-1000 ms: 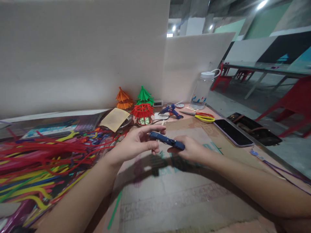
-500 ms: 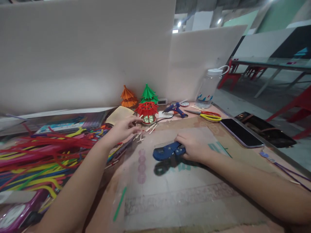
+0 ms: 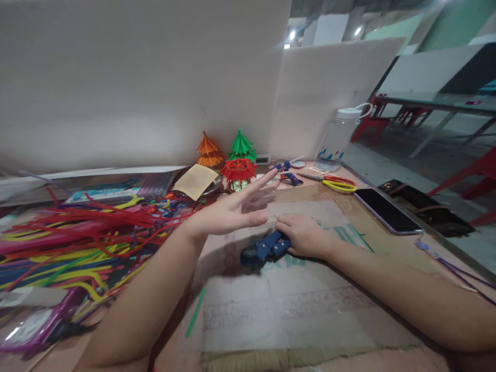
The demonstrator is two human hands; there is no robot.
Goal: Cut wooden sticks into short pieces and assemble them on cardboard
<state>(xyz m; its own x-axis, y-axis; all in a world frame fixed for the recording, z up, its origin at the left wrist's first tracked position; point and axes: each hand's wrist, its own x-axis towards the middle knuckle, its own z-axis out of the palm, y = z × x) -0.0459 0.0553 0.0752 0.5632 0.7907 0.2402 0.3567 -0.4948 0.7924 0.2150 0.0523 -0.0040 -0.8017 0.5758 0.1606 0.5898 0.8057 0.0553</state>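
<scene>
My right hand point(image 3: 306, 235) is closed round the handle end of a blue plier-like hand tool point(image 3: 267, 246), which rests low over the clear sheet point(image 3: 271, 325); its dark jaw points left. My left hand point(image 3: 242, 206) hovers above the sheet, fingers stretched and spread, holding nothing. Just behind its fingers stands a red fringed pipe-cleaner roof point(image 3: 237, 169) on a pale base, partly hidden. Beyond it are a green tiered cone point(image 3: 241, 144) and an orange one point(image 3: 208, 149). The left fingers also cover part of a blue glue gun point(image 3: 292, 179).
Coloured pipe cleaners point(image 3: 89, 232) are heaped at left, near a purple device point(image 3: 46, 320). A yellow paper square point(image 3: 196, 182) lies at the back. At right are scissors point(image 3: 339, 183), a phone point(image 3: 387, 211) and a tall clear bottle point(image 3: 334, 142). A green strip point(image 3: 196, 312) lies in front.
My left hand has moved right, away from the small sticks by the red roof, and its fingers have spread. My right hand keeps the blue tool, shifted and turned slightly. The view has shifted a little.
</scene>
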